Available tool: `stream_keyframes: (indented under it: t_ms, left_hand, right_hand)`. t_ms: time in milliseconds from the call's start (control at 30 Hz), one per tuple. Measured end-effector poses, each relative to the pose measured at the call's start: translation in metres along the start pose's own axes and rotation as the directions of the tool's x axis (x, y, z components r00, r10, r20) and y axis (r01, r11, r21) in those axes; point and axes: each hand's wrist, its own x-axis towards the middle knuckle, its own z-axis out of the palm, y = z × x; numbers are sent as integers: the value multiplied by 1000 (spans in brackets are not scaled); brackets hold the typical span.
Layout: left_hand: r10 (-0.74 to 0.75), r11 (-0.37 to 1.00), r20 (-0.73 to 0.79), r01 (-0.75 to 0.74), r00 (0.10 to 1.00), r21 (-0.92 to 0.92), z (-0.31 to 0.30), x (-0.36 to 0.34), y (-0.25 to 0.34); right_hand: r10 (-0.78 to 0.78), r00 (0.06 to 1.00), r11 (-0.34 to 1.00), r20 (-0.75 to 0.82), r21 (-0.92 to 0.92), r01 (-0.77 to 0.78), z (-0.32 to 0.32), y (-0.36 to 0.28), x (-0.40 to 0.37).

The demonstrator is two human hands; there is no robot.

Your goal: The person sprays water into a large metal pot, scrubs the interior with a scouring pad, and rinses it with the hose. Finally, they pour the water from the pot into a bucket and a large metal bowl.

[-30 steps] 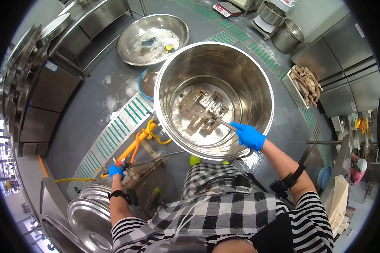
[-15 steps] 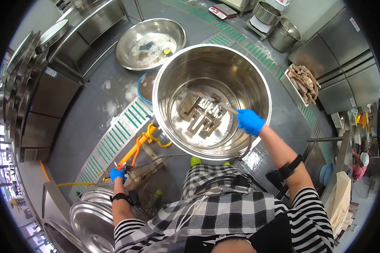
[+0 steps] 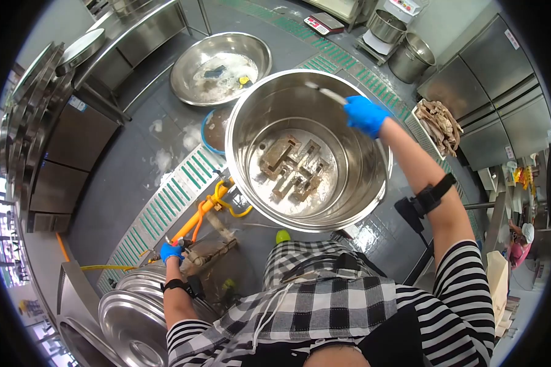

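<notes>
A large stainless steel pot (image 3: 373, 183) stands on the grey floor in front of me, with a shallow film of water on its bottom. My right hand (image 3: 364, 114), in a blue glove, reaches over the pot's far side and grips a thin metal nozzle (image 3: 326, 92) that points at the far inner wall. My left hand (image 3: 170, 251), also gloved in blue, is down at my left and closed on a fitting where the orange and yellow hose (image 3: 205, 208) ends.
A wide steel basin (image 3: 187, 64) with soapy water and sponges lies beyond the pot. Green-slatted drain grates (image 3: 165, 205) cross the floor. Steel lids (image 3: 131, 312) lie stacked at lower left. Two steel pots (image 3: 410, 52) and a tray of brown pieces (image 3: 444, 125) sit at upper right.
My right hand has risen from the pot's near right side to its far rim, carrying the nozzle with it. My left hand has stayed on the hose fitting.
</notes>
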Motion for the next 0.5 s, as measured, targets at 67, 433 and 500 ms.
stream_keyframes:
  t_ms: [67, 433, 500]
  left_hand:
    - [0, 999, 39, -2, 999, 35, -11, -11, 10]
    - [22, 999, 28, -23, 999, 25, 1, 5, -3]
    - [26, 1000, 67, -26, 997, 10, -2, 3, 0]
  right_hand:
    - [111, 993, 982, -39, 158, -103, 3, -65, 2]
    - [-184, 898, 978, 401, -18, 208, 49, -97, -59]
    - [-59, 943, 995, 327, -56, 81, 36, -62, -47]
